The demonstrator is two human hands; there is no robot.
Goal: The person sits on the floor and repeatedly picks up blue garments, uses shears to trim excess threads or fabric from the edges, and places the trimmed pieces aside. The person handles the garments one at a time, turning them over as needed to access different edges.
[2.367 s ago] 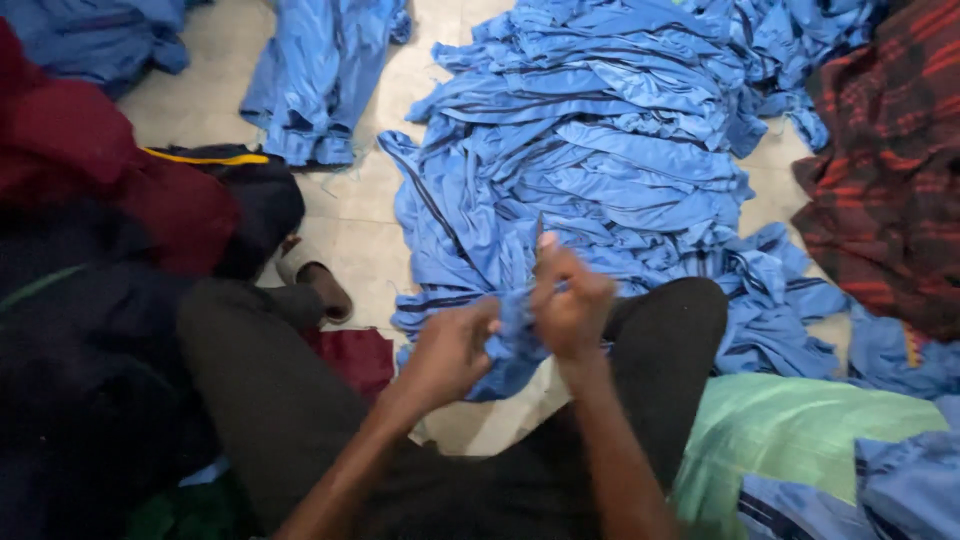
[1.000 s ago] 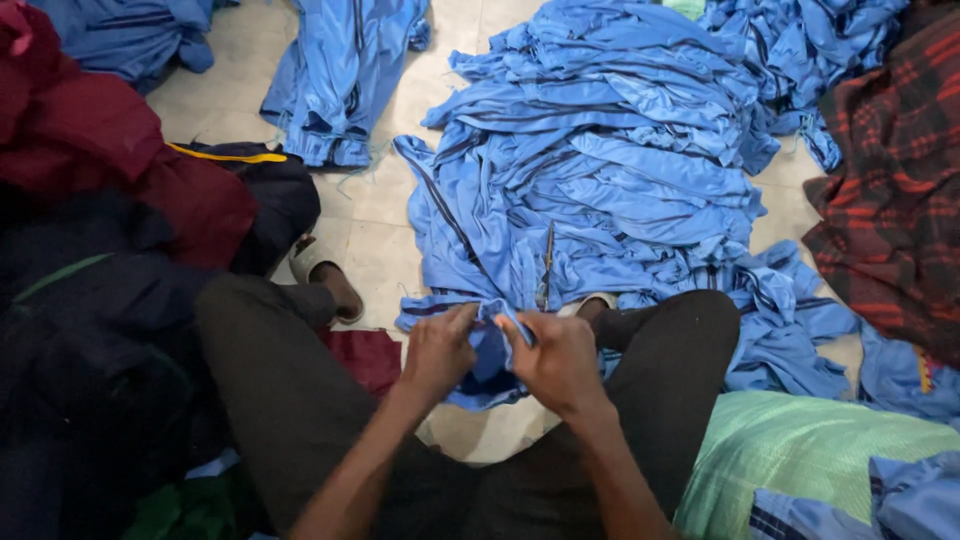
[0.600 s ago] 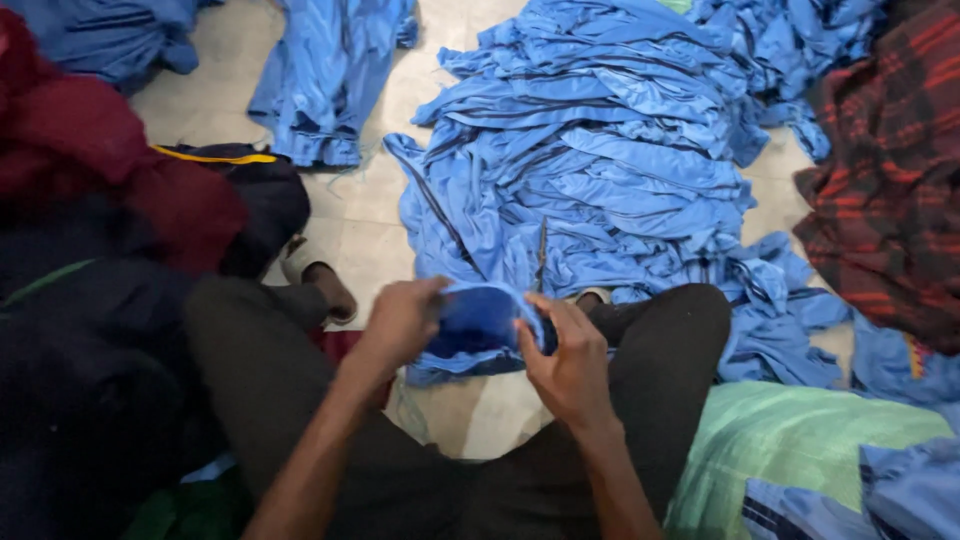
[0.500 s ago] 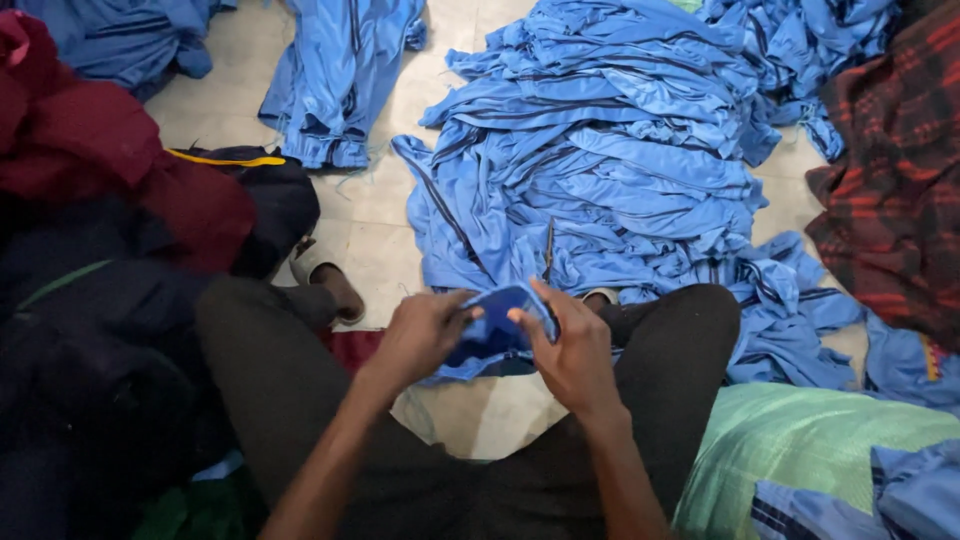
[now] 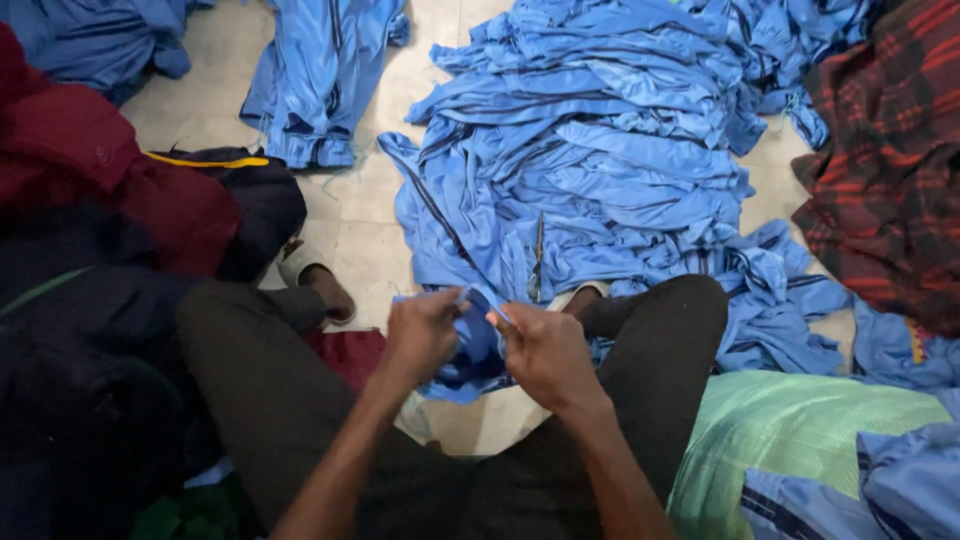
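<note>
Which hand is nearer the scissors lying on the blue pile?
Right. The right hand sits just below the scissors; the left hand is farther off to their left.

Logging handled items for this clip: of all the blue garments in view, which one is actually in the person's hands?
The small blue piece over the lap, pinched between the left hand and right hand. The big blue pile and the lone garment lie untouched on the floor.

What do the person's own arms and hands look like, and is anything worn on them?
Both forearms are bare, with no sleeves in view. The left hand and the right hand wear no gloves. No watch, ring or bracelet is visible. The legs are in dark trousers.
</note>
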